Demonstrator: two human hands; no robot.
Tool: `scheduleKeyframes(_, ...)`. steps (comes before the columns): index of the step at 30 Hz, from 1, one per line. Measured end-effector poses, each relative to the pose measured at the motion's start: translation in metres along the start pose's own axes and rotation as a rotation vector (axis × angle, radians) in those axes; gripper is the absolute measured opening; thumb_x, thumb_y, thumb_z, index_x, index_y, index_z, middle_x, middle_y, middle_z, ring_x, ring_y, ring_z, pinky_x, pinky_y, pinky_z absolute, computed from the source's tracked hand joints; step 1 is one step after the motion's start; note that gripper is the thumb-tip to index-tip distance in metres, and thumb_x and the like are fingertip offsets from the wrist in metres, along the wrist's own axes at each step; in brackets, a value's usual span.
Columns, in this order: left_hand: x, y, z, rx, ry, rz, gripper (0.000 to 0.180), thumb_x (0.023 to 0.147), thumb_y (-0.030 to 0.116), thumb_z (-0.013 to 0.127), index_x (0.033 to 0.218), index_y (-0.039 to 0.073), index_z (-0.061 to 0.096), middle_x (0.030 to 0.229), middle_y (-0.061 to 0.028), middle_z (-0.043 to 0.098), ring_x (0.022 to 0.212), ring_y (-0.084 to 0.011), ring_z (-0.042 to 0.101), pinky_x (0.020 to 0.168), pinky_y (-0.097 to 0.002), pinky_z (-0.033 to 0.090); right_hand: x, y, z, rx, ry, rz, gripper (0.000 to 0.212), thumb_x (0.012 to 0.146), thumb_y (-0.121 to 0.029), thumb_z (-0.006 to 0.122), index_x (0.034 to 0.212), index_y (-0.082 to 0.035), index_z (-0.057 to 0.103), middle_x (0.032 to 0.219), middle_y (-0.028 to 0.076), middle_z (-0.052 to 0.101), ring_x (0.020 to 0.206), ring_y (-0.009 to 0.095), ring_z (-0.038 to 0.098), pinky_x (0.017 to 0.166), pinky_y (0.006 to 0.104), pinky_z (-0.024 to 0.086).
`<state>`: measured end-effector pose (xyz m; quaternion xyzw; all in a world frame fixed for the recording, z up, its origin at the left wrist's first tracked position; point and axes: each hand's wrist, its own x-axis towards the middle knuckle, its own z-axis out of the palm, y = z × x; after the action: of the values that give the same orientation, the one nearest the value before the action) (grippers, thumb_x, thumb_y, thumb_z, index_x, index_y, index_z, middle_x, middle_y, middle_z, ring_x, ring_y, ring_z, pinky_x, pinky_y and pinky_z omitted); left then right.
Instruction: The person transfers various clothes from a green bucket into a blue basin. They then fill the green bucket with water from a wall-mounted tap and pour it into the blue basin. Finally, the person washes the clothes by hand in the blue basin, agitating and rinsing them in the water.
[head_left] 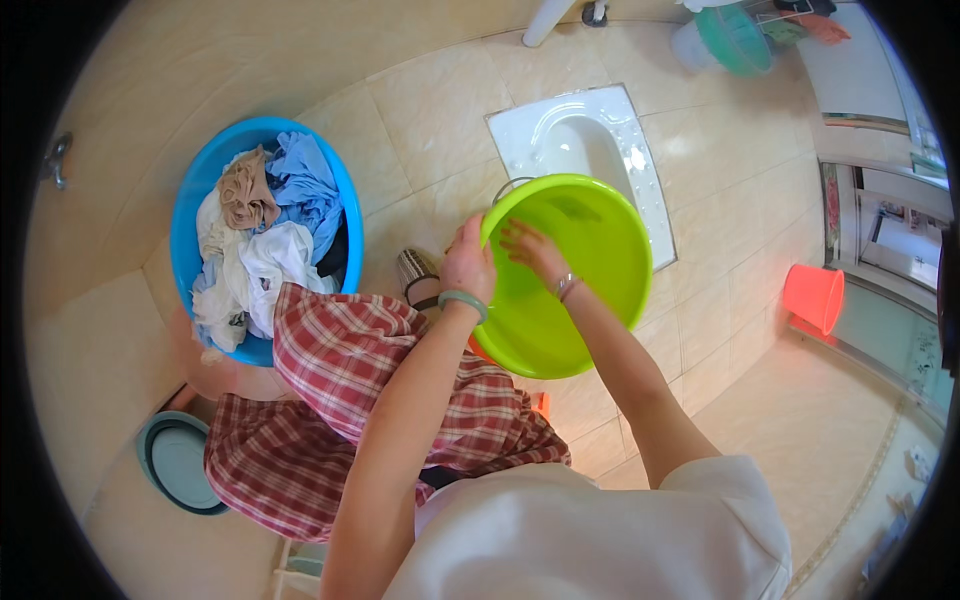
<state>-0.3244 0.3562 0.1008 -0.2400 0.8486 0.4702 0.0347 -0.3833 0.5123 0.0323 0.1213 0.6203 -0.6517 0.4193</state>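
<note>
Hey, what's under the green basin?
Past the far rim of the green basin, part of a white squat toilet shows, and an orange thing peeks out at its lower left. Whatever lies directly beneath is covered, so I can't tell what supports it.

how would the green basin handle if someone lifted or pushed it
The green basin is probably light for its size, judging by its plastic-looking wall. Its round rim looks fairly stiff. Lifted only where the left hand grips the rim, it might tip.
</note>
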Motion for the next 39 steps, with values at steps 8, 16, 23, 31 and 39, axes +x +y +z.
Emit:
scheduleKeyframes(8, 0.012, -0.011, 0.012, -0.198, -0.056, -0.028, 0.04, 0.084, 0.011, 0.055, 0.123, 0.014, 0.045, 0.109, -0.0175, 0.058, 0.097, -0.0383, 0.057, 0.082, -0.0439, 0.046, -0.128, -0.011, 0.089, -0.874, -0.103, -0.225, 0.071, 0.078, -0.034, 0.066, 0.134, -0.001, 0.037, 0.115, 0.028, 0.055, 0.104, 0.038, 0.056, 0.089, 0.0403, 0.045)
scheduleKeyframes(16, -0.006, -0.002, 0.038, -0.292, -0.087, -0.13, 0.044, 0.078, 0.005, 0.057, 0.121, 0.01, 0.047, 0.099, -0.0228, 0.06, 0.097, -0.0406, 0.056, 0.084, -0.0442, 0.046, -0.097, 0.016, 0.091, -1.066, 0.265, -0.351, 0.044, 0.075, -0.02, 0.063, 0.113, -0.003, 0.049, 0.095, 0.025, 0.061, 0.084, 0.04, 0.06, 0.07, 0.0457, 0.049)
scheduleKeyframes(23, -0.029, 0.028, 0.053, -0.426, -0.161, -0.181, 0.06, 0.077, 0.026, 0.067, 0.127, 0.006, 0.041, 0.103, -0.0203, 0.062, 0.094, -0.0357, 0.06, 0.081, -0.0412, 0.047, -0.125, -0.009, 0.047, -1.216, 0.486, -0.3, 0.033, 0.076, -0.013, 0.056, 0.11, -0.008, 0.055, 0.082, 0.02, 0.064, 0.073, 0.04, 0.061, 0.06, 0.0501, 0.047)
scheduleKeyframes(31, -0.043, 0.026, 0.08, -0.562, -0.485, -0.172, 0.075, 0.082, 0.049, 0.061, 0.131, -0.003, 0.038, 0.11, -0.0176, 0.061, 0.097, -0.0264, 0.06, 0.078, -0.0337, 0.049, -0.165, -0.087, -0.023, -1.938, 0.492, -0.146, 0.013, 0.075, -0.01, 0.055, 0.086, -0.012, 0.062, 0.077, 0.014, 0.064, 0.073, 0.033, 0.064, 0.059, 0.0463, 0.051)
scheduleKeyframes(39, -0.041, 0.036, 0.088, -0.564, -0.503, -0.096, 0.067, 0.082, 0.041, 0.059, 0.129, -0.004, 0.041, 0.127, -0.0248, 0.047, 0.118, -0.0345, 0.045, 0.1, -0.0395, 0.036, -0.128, -0.133, -0.043, -2.22, 0.205, 0.093, 0.014, 0.078, -0.011, 0.055, 0.085, -0.008, 0.067, 0.087, 0.015, 0.066, 0.083, 0.032, 0.065, 0.068, 0.0422, 0.053)
